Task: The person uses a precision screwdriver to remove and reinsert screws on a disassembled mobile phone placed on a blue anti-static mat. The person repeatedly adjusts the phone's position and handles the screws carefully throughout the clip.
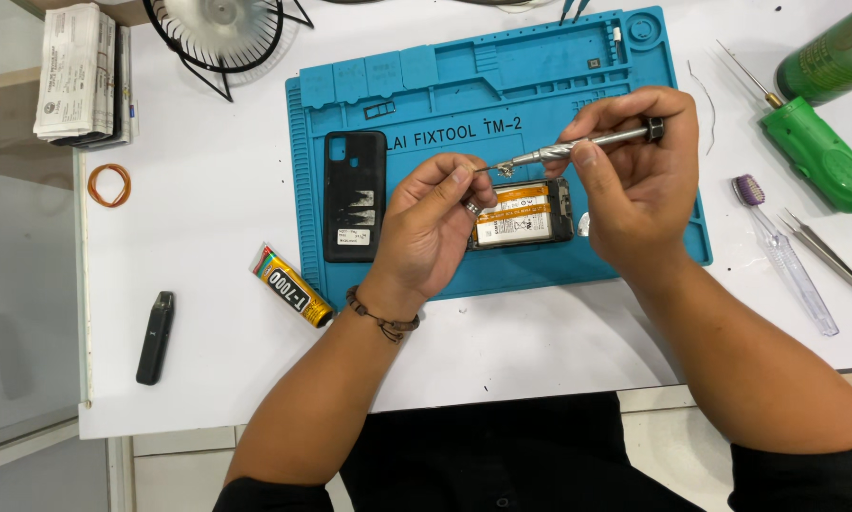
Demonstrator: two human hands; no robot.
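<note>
The right hand (pixel 634 180) is gripping a metal screwdriver (pixel 587 144) nearly level, tip aimed left. The left hand (pixel 435 223) is pinching something tiny, perhaps a screw, at that tip. Both are hovering over the opened phone (pixel 525 216) on the blue mat (pixel 426 95), partly hiding it.

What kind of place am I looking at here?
Most likely a phone repair bench: an opened phone lies on a blue repair mat, its back cover off, tweezers alongside.
</note>
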